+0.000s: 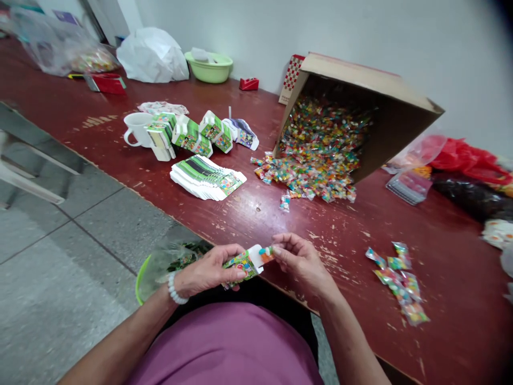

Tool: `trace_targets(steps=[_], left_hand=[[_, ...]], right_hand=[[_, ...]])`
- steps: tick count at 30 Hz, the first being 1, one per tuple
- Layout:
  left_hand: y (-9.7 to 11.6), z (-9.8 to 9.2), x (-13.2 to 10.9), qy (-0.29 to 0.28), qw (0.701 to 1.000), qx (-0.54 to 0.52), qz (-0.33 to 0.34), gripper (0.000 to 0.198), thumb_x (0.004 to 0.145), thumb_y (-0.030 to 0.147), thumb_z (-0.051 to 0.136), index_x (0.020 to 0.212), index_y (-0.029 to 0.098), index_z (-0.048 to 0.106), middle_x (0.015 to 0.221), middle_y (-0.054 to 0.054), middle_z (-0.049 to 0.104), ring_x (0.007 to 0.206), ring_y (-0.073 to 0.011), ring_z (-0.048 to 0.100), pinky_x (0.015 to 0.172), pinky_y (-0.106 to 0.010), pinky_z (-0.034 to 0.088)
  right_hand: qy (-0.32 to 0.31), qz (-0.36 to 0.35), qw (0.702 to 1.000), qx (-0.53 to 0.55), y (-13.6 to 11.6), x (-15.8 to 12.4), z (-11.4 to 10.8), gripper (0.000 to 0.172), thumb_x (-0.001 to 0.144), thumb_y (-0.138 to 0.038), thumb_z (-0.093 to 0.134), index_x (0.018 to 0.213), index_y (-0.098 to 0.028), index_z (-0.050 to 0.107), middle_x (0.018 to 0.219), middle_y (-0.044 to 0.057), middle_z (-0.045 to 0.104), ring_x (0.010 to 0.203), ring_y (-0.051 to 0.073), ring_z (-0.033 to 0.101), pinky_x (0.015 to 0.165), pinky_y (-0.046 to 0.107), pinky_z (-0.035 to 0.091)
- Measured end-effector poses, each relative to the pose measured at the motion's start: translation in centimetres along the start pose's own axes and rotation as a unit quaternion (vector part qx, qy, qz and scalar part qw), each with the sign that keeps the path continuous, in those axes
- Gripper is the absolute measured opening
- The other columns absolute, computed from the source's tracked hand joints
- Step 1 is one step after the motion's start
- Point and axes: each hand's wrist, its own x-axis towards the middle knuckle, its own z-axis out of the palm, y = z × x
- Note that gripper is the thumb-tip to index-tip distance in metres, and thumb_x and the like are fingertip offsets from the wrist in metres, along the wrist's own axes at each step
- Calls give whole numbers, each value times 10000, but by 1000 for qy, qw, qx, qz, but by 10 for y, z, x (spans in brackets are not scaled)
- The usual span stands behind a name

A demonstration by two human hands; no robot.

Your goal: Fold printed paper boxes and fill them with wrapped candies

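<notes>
Close to my body, my left hand is wrapped round a small green printed carton with its flap end facing right. My right hand pinches a small clear packet of colourful candies at the carton's open end. Part of that packet is hidden by my fingers. Ahead lies a fanned stack of flat green cartons, and behind it are several folded-up green cartons. A cardboard box on its side spills many candy packets onto the red table.
Several loose candy packets lie at the right. A white mug stands left of the cartons. Along the wall are a green basin, a white bag and a red tape dispenser. A green-rimmed bin is below the table edge.
</notes>
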Motion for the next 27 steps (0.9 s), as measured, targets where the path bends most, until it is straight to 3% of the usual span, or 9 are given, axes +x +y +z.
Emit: trace_targets(steps=[6, 13, 17, 19, 22, 25, 27], left_hand=[[-2, 4, 2, -34, 999, -38, -15, 444, 781, 424, 744, 1090, 175, 547, 924, -5, 607, 709, -113, 623, 622, -227, 496], [-3, 6, 6, -41, 998, -41, 17, 448, 816, 397, 708, 1157, 183, 511, 959, -18, 606, 734, -110, 612, 632, -220, 488], [-4, 11, 9, -27, 998, -37, 37, 392, 836, 361, 676, 1150, 181, 526, 933, -10, 585, 705, -96, 564, 632, -222, 497], [-5, 14, 11, -7, 998, -39, 48, 356, 821, 336, 686, 1108, 179, 544, 901, -2, 572, 694, -95, 538, 630, -226, 507], [-4, 21, 15, 28, 996, -64, 58, 354, 786, 317, 720, 1073, 184, 561, 872, 6, 572, 663, -91, 531, 611, -221, 516], [-5, 25, 19, 61, 985, -153, 46, 367, 842, 455, 639, 1065, 169, 588, 827, -17, 609, 611, -111, 581, 559, -229, 522], [-6, 27, 22, 88, 971, -220, 21, 448, 892, 560, 513, 1023, 144, 614, 750, -37, 625, 552, -132, 603, 500, -237, 515]], right_hand=[[9, 7, 1000, -20, -3, 2, 6, 257, 703, -361, 815, 810, -160, 697, 635, -9, 657, 515, 77, 502, 491, 197, 390], [-6, -4, 1000, -22, 0, 1, 6, 268, 791, -390, 730, 955, -179, 709, 691, 0, 671, 549, 103, 545, 525, 224, 429], [37, -99, 988, -111, 3, -4, 12, 157, 816, -329, 704, 898, -195, 694, 756, 14, 682, 651, 148, 606, 622, 276, 476], [14, -185, 959, -214, 0, -8, 16, 83, 847, -265, 664, 865, -203, 716, 800, 29, 677, 735, 168, 620, 698, 301, 481], [-6, -276, 919, -282, -6, -13, 17, 165, 909, -225, 573, 958, -226, 730, 915, 48, 639, 860, 184, 614, 763, 310, 480], [72, -282, 927, -238, -4, -13, 16, 161, 937, -256, 548, 993, -232, 698, 944, 41, 610, 874, 176, 597, 762, 295, 481], [83, -253, 943, -201, 2, -13, 18, 117, 917, -292, 598, 959, -231, 689, 911, 28, 609, 827, 166, 592, 731, 282, 484]])
